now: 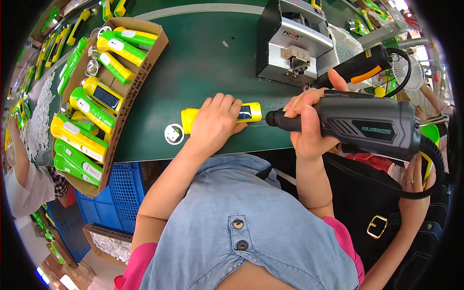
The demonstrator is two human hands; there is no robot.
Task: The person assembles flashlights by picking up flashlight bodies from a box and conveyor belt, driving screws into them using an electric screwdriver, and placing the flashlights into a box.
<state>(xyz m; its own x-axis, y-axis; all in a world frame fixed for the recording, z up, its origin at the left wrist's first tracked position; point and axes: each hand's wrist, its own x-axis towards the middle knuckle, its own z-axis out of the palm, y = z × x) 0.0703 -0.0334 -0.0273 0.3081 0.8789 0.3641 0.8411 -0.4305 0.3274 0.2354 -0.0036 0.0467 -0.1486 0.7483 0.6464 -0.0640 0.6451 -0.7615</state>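
Note:
My left hand (216, 120) is closed over a yellow flashlight (249, 112), pressing it flat on the green bench. A dark solar panel shows on the flashlight's upper face, right of my fingers. At its left end lies a round white disc (174, 134) with small parts inside. My right hand (309, 116) grips a dark grey electric screwdriver (369, 123), held level with its nose pointing left. The tip reaches to the flashlight's right end; whether it touches a screw there is too small to tell.
A cardboard box (137, 79) of green and yellow flashlights stands at the left. Back right are a metal screw-feeding machine (290, 41) and a second black-and-orange electric screwdriver (357, 65). Blue crates (123, 186) stand below the bench edge. Co-workers' arms show at both sides.

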